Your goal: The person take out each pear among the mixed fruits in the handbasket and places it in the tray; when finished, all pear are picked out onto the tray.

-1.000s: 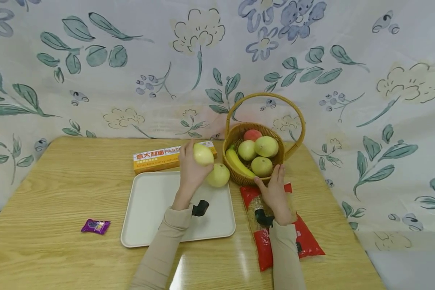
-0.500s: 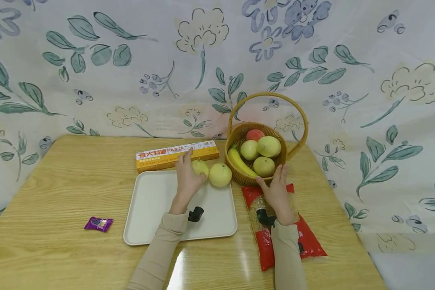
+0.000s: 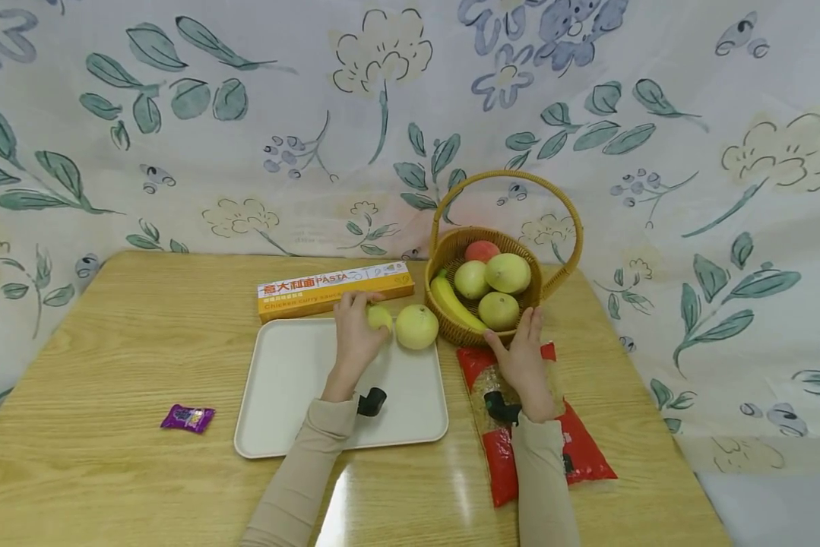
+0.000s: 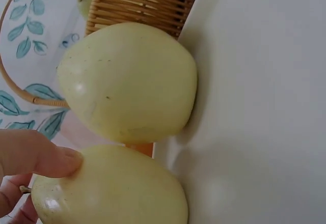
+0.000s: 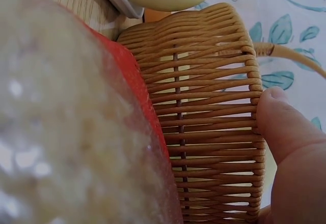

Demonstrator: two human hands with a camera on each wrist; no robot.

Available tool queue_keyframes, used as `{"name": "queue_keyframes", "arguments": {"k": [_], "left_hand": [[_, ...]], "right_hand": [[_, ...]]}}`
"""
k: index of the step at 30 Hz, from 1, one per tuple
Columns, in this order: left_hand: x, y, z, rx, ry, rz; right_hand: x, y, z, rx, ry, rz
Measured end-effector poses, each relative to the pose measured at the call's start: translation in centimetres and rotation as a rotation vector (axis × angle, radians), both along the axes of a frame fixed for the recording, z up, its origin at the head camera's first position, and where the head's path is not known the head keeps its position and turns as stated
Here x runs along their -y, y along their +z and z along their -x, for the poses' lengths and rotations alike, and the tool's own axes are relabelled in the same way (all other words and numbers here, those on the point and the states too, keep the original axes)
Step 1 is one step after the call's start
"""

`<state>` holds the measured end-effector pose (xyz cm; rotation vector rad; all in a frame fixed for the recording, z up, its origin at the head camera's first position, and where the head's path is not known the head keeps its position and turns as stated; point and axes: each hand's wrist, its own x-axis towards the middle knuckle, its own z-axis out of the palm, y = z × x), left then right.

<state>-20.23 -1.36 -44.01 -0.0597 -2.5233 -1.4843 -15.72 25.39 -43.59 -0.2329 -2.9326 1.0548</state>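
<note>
In the head view, my left hand (image 3: pixel 358 338) holds a pale yellow-green pear (image 3: pixel 379 316) over the far side of the white tray (image 3: pixel 280 395). The left wrist view shows the thumb pressed on this pear (image 4: pixel 117 188), near its stem. A second pear (image 3: pixel 417 327) rests close beside it at the tray's far right corner. My right hand (image 3: pixel 522 365) rests at the near rim of the wicker basket (image 3: pixel 460 332), thumb and fingers spread along it. In the right wrist view, the thumb lies on the woven rim. The basket holds a banana (image 3: pixel 454 304), a peach (image 3: pixel 482 251) and several pale fruits (image 3: pixel 508 273).
A pasta box (image 3: pixel 334 291) lies behind the tray. Under my right forearm lies a red and clear bag (image 3: pixel 498 456) with grainy contents. A purple wrapped candy (image 3: pixel 187 418) lies left of the tray. A floral cloth (image 3: pixel 232 152) hangs behind the table.
My left hand has lowered the pear from above the box to the tray's far side, beside the other pear. My right hand stays at the basket rim.
</note>
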Motion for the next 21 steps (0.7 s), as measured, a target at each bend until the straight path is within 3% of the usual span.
{"name": "queue_keyframes", "arguments": {"k": [13,21], "left_hand": [[-0.3,0.1,0.1,-0.030,0.005,-0.014],[-1.1,1.5,0.4,-0.059,-0.015,-0.034]], "right_hand": [[-0.1,-0.1,0.0,0.016,-0.002,0.001],[-0.1,-0.1,-0.1,0.014,-0.001,0.007]]}}
